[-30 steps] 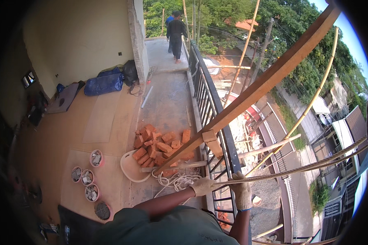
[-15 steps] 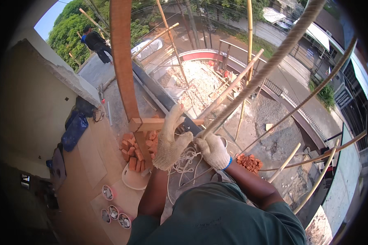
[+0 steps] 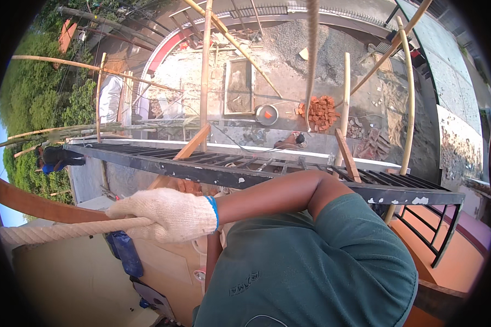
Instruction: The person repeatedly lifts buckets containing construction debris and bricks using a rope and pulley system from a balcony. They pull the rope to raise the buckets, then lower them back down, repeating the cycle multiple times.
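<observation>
My gloved right fingers (image 3: pixel 139 206) have swung across to my left since the earlier frame, bringing the thick rope (image 3: pixel 73 231) along. In the head view, they are clenched around it; it runs toward the left rim, nearer me than the black railing (image 3: pixel 218 177). My left fingers are hidden; I cannot tell their state.
</observation>
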`<state>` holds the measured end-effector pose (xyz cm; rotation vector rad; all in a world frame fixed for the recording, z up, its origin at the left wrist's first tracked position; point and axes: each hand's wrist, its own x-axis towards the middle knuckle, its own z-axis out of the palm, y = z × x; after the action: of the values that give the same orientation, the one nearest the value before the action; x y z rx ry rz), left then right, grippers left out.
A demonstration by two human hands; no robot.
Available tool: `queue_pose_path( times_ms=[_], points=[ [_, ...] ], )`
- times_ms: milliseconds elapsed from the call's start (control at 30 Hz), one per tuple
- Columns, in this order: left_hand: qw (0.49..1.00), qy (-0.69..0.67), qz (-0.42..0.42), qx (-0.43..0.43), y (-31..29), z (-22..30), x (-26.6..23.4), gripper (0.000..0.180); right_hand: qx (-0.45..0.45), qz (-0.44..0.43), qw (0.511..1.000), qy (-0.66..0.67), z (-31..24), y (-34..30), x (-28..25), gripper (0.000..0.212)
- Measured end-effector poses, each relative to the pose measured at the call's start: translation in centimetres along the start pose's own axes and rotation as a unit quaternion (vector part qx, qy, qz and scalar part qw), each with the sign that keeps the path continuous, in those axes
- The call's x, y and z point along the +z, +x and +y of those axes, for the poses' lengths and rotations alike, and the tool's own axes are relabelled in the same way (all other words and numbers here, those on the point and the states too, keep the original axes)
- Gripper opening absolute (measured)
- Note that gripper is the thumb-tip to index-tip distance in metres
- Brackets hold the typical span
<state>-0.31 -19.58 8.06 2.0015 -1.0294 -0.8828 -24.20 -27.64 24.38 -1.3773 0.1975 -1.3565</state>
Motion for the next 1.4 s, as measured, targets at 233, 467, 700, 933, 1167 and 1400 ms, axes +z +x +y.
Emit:
queue_pose_path(
  times_ms=[233, 467, 700, 933, 1167, 1400],
  points=[
    [0.978, -0.151, -0.035, 0.142, -0.4, 3.4, -6.8, 0.084, 0.159, -0.017, 0.971, -0.176, 3.8, -2.9, 2.2, 0.023],
    [0.956, -0.154, -0.186, 0.169, -5.4, 21.2, -4.7, 0.040, 0.309, -0.403, 0.837, -0.203, 13.0, -9.1, -0.2, 0.050],
    [0.997, -0.035, 0.014, 0.070, -2.6, 5.5, 3.0, 0.024, 0.092, -0.001, 0.988, -0.124, 2.6, -4.3, -3.4, 0.070],
    [0.981, -0.009, -0.173, 0.085, -1.2, 1.4, -0.4, 0.044, 0.096, 0.000, 0.983, -0.158, 1.4, -1.9, -0.5, 0.029],
    [0.936, -0.155, -0.216, 0.230, -4.4, 26.0, -2.2, 0.048, 0.178, -0.249, 0.890, -0.337, 8.9, -7.0, -0.4, 0.036],
    [0.982, -0.167, -0.045, 0.078, -1.7, 15.0, -2.0, 0.025, 0.070, 0.335, 0.834, -0.433, 1.6, -4.7, -10.7, 0.091]
  ],
)
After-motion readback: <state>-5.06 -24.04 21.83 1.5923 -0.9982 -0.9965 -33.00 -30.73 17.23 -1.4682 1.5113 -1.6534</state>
